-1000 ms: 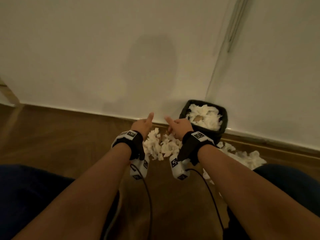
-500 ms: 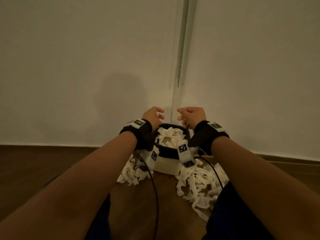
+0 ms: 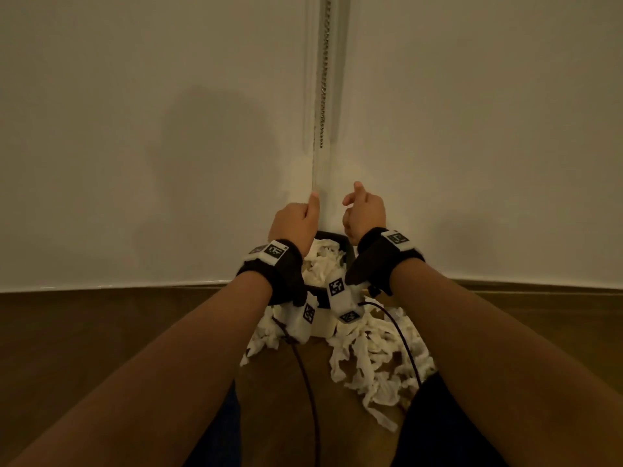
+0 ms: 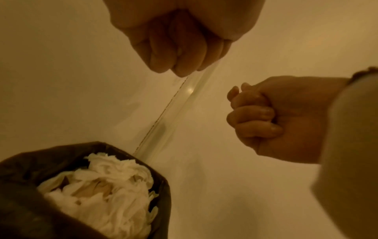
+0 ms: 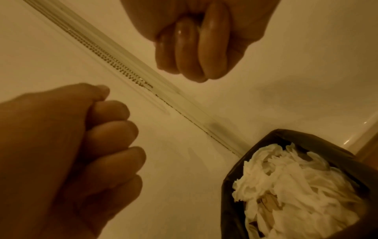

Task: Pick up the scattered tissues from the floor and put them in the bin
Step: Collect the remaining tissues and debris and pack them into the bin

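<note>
A bin with a black liner (image 3: 337, 238) stands in the wall corner, heaped with white tissues (image 3: 320, 264). My left hand (image 3: 296, 224) and right hand (image 3: 364, 214) hover side by side just above it, both curled into fists. The left wrist view shows the left hand (image 4: 180, 48) with nothing in its curled fingers, over the bin (image 4: 122, 150). In the right wrist view the right hand (image 5: 194, 48) is just as empty above the binned tissues (image 5: 296, 186). More scattered tissues (image 3: 377, 358) lie on the floor in front of the bin, with a smaller heap (image 3: 266, 335) to its left.
A bead chain (image 3: 323, 79) hangs down the corner between two white walls. The brown wooden floor (image 3: 101, 332) runs along a skirting board. Dark cables (image 3: 310, 399) trail from my wrist cameras. My dark-clothed knee (image 3: 438, 433) is close to the floor tissues.
Both hands have risen from the tissue pile on the floor to above the bin and curled into fists. The view has swung to face the corner.
</note>
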